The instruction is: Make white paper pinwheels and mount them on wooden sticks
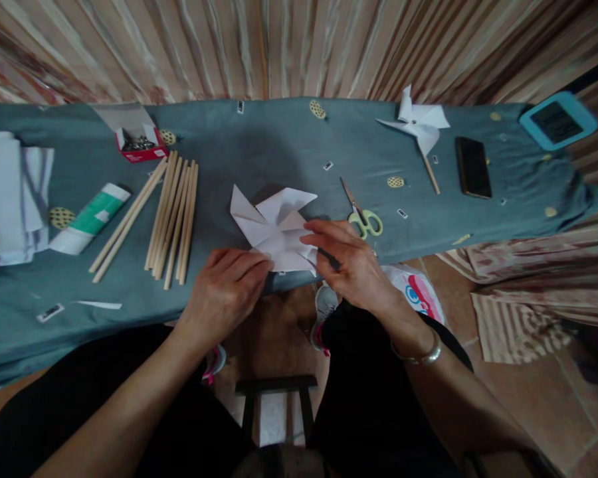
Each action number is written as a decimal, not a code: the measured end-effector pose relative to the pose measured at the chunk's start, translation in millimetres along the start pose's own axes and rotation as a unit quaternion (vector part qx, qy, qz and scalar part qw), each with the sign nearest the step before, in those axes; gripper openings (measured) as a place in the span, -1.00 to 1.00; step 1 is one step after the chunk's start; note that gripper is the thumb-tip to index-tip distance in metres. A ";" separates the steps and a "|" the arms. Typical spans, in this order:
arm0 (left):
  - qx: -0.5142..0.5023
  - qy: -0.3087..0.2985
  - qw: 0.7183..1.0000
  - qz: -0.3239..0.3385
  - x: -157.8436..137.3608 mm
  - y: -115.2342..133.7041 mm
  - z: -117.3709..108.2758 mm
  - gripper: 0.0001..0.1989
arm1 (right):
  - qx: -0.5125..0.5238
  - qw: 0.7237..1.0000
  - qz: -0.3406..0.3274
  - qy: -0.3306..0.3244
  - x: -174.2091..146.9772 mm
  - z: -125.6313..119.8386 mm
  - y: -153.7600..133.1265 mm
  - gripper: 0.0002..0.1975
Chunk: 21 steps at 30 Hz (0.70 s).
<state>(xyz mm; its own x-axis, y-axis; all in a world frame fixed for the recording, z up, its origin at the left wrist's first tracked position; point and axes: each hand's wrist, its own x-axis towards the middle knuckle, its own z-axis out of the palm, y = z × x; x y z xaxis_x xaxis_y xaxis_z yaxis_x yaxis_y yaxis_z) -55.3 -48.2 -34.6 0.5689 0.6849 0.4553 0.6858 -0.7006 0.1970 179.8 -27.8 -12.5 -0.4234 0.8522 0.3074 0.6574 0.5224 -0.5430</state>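
A white paper pinwheel (278, 240) without a stick lies near the front edge of the table, its pointed blades fanned out. My left hand (225, 287) pinches its lower left corner, fingers pressed together. At its right side, my right hand (347, 260) has the paper's edge between thumb and fingers, with the fingertips resting on top. Just beyond that hand lie scissors (371, 222) with pale green handles. Farther right, another white pinwheel (426, 128) sits on a wooden stick (431, 174).
Left of the pinwheel lie several wooden sticks (172, 222), a green-and-white tube (90, 219), a red box (140, 149) of small metal pieces and white paper sheets (4, 199). A black phone (473, 167) and a blue-framed device (559, 121) are at the right.
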 end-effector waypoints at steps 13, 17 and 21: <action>-0.017 -0.013 1.000 -0.018 -2.7 -1.4 0.7 -0.80 | 0.031 0.996 0.004 -0.088 -2.9 3.2 -3.5 -0.73; -0.015 -0.015 1.000 -0.017 -2.5 -1.0 0.6 -0.82 | 0.043 0.997 -0.010 -0.067 -0.4 7.8 -11.2 -0.90; -0.004 -0.012 1.000 -0.011 0.3 1.0 0.5 -0.84 | 0.043 0.997 -0.018 -0.061 1.1 11.6 -15.3 -0.84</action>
<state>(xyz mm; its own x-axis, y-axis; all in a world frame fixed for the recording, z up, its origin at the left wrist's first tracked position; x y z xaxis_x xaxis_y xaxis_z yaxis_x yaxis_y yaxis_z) -54.2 -48.5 -34.7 0.5640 0.7050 0.4299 0.6952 -0.6864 0.2136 162.1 -35.2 -12.9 -0.5224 0.8201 0.2336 0.5865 0.5444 -0.5997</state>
